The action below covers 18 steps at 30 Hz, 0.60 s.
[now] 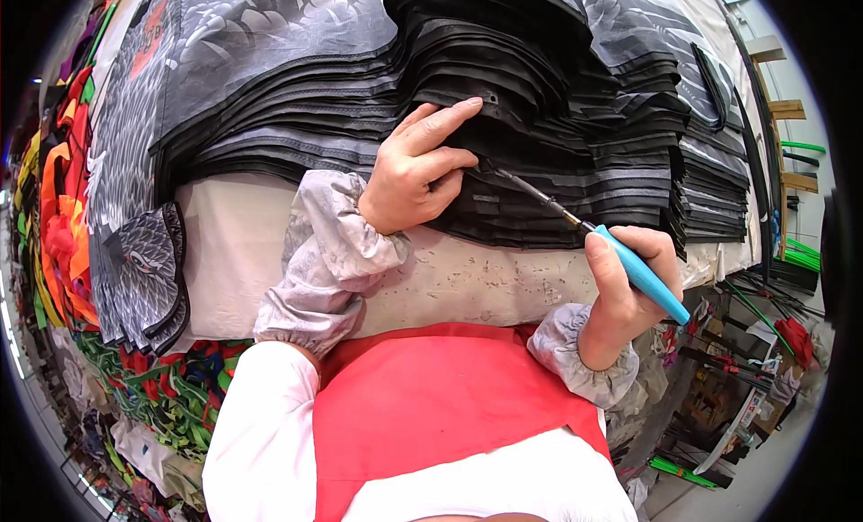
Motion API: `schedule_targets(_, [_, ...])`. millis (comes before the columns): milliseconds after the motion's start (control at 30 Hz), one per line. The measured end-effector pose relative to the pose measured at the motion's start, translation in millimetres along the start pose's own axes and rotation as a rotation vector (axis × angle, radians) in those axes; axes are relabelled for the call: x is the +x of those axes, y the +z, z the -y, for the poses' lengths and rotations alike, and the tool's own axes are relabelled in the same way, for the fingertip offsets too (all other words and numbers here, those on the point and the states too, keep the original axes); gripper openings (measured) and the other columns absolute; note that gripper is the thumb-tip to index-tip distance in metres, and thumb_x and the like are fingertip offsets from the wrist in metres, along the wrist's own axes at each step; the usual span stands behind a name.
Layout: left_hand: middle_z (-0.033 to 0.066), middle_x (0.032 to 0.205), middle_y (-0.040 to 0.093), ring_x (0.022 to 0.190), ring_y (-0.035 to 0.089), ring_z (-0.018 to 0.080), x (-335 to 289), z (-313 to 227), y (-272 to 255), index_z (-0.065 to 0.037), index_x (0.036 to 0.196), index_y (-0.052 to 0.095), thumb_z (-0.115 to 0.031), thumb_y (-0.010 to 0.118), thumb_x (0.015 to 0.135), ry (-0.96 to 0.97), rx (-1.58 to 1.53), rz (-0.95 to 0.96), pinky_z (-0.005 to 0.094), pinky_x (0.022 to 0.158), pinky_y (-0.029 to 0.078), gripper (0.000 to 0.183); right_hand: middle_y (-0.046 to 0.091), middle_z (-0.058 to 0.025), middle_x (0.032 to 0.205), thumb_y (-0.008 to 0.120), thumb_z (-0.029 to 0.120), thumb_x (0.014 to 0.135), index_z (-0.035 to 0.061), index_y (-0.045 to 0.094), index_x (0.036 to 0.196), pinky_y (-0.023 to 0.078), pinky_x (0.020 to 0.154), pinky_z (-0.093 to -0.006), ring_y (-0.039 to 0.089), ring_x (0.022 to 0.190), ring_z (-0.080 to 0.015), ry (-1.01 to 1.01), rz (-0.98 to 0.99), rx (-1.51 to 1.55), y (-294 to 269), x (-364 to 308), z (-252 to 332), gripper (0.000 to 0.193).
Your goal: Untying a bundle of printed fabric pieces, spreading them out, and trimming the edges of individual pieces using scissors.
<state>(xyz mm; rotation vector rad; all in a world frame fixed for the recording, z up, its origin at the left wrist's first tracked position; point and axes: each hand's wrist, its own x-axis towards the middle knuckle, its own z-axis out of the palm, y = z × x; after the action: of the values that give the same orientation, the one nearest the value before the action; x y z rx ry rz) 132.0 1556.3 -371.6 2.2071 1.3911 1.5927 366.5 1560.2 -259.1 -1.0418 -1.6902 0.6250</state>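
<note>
Head view looking down at a worktable (243, 243) with a pale, scuffed top, and most of it is buried under a big stack of black and grey fabric pieces (575, 118) with a feathery scale print, all fanned out in layers toward the far edge. Left hand (415, 167) is pressed flat-ish on the stack near its front edge, index finger stretched out onto a black layer next to a small eyelet, other fingers curled, so it's pinning fabric down, not gripping anything. Right hand (629, 293) is clenched around a blue-handled tool (643, 275) at the near right edge of the table, and the tool's thin metal tip reaches up-left to touch the stack just under the left hand's fingers. Both wrists have grey sleeve covers (328, 261). A smaller printed grey piece (148, 270) hangs off the left edge, with bright orange and green fabric (63, 216) piled beyond it.
</note>
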Motion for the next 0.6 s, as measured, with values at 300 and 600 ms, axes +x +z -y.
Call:
schedule_targets(300, [0.0230,0.126,0.061,0.113,0.061,0.0347,-9.6,8.0,11.3,-0.001,0.071,0.060,0.005,0.063,0.055,0.087,0.067,-0.119,0.0442,0.097,0.048,0.018,0.064,-0.0042,0.064,0.079,0.001,0.074,-0.0017,0.065,0.080,0.042,0.050,-0.0179,0.056,0.054,-0.0061,0.080,0.122,0.015,14.2,8.1,-1.8,0.016])
schedule_targets(600, [0.0224,0.124,0.062,0.110,0.062,0.0355,-8.9,8.2,11.4,-0.001,0.071,0.060,0.006,0.063,0.054,0.096,0.051,-0.135,0.0444,0.096,0.049,0.018,0.063,-0.0034,0.064,0.079,0.001,0.075,-0.0023,0.065,0.080,0.041,0.050,-0.0177,0.056,0.054,-0.0056,0.101,0.154,0.037,21.2,9.6,-4.8,0.015])
